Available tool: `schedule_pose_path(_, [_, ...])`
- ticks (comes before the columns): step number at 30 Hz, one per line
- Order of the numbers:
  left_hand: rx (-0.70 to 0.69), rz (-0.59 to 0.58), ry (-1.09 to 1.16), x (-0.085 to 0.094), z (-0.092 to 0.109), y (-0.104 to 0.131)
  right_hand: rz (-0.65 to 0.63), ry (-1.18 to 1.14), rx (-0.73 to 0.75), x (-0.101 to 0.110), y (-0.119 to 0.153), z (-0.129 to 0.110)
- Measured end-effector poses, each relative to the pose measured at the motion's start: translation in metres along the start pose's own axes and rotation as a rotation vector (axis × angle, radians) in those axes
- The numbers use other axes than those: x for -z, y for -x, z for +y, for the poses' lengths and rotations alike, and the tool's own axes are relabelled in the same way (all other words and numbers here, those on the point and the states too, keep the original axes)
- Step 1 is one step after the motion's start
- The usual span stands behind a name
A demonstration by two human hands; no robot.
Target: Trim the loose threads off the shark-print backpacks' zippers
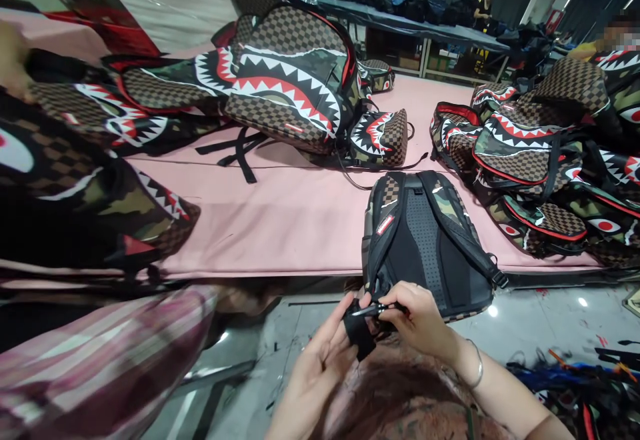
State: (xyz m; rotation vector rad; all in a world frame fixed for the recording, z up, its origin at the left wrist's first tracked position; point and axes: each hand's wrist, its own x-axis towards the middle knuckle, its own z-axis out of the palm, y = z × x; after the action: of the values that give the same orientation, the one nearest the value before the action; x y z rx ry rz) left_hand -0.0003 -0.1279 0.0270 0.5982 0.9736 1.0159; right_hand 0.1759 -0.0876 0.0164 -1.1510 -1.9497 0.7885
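Note:
A backpack [425,247] lies on the table's near edge, its black padded back panel and shoulder straps facing up. Just below its lower left corner, my left hand [323,367] holds the end of a black webbing strap [359,337] between thumb and fingers. My right hand [425,320] is closed on a small dark, shiny tool [369,311], which looks like thread snips. The tool's narrow tip lies across the strap at my left fingers. My fingers partly cover the tool, so whether its blades are apart cannot be made out.
More checkered shark-mouth backpacks [285,80] lie along the pink-covered table [260,233], with another pile [530,153] at right. At left, another person's sleeve [100,367] and a blurred hand [13,60] are close by. Scraps [575,387] litter the floor at lower right.

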Motion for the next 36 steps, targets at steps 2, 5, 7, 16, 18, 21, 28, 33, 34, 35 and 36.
schedule_pose_path(2, [-0.004,-0.006,0.072,0.002,0.003,0.000,0.058,-0.109,-0.085,0.001,0.001,0.002])
schedule_pose_path(5, [0.066,0.049,0.052,0.009,0.001,-0.008,0.138,-0.283,-0.191,0.002,0.006,0.005])
schedule_pose_path(7, [0.104,0.113,-0.044,0.013,-0.005,-0.016,0.155,-0.316,-0.108,0.004,0.009,0.005])
schedule_pose_path(16, [0.066,-0.003,-0.245,-0.003,-0.006,-0.011,0.101,0.183,0.102,0.005,-0.004,-0.002])
schedule_pose_path(18, [0.056,-0.033,-0.270,-0.001,-0.002,-0.010,0.092,0.231,0.097,0.002,-0.004,0.002])
schedule_pose_path(21, [0.061,-0.015,-0.278,0.003,-0.001,-0.009,0.041,0.243,0.113,0.002,-0.001,0.006])
schedule_pose_path(28, [0.020,0.058,-0.246,-0.002,-0.006,-0.009,-0.065,0.156,0.098,0.007,0.005,0.004])
schedule_pose_path(33, [0.025,0.020,-0.320,0.001,-0.006,-0.012,-0.092,0.130,0.055,0.007,0.004,0.002])
schedule_pose_path(34, [0.014,0.013,-0.343,0.002,-0.005,-0.012,-0.094,0.120,0.051,0.007,0.004,0.002])
schedule_pose_path(35, [0.001,0.001,-0.368,0.002,-0.005,-0.012,-0.095,0.107,0.047,0.007,0.004,0.003])
schedule_pose_path(36, [-0.015,-0.013,-0.394,0.002,-0.005,-0.012,-0.092,0.096,0.043,0.007,0.005,0.004])
